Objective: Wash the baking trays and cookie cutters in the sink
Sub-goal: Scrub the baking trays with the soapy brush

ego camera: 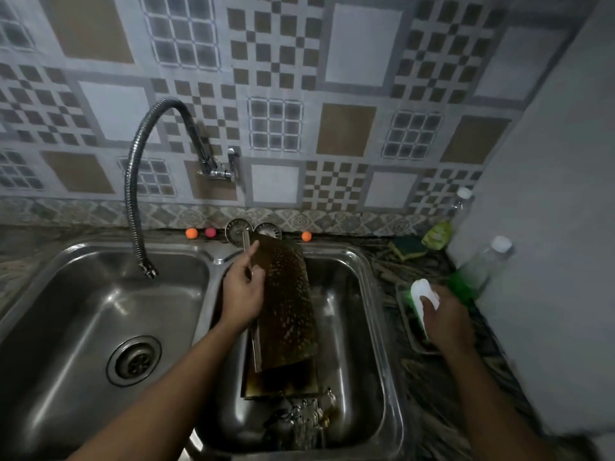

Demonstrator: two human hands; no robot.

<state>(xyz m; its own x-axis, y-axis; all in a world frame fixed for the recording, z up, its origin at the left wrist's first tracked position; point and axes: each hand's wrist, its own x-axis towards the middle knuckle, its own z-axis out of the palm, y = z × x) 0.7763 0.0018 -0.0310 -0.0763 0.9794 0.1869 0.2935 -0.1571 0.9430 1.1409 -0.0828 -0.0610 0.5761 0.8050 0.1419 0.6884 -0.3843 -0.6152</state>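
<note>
Looks like the soaping step, with washing proper not yet begun: no water seen running from the hose tap, hanging over the left basin beyond and to the left of the left hand. Gripping with that hand the edge of a dark, speckled baking tray, forefinger stretched out, other fingers curled; tipped up on its side in the right basin, between the two hands. Under it, just nearer than the left hand, a second tray lying flatter; nearer still, a heap of metal cookie cutters, shapes too dim to tell. Nothing visible in the left basin but its drain. Holding in the right hand a white-capped green bottle, blurred, over a shallow dish on the counter; likely dish soap, no label readable. Just beyond that hand, another green bottle; farther back, a sponge. Next, probably: bringing soap and sponge across to the held tray, keeping it steady against slipping onto the cutters
</note>
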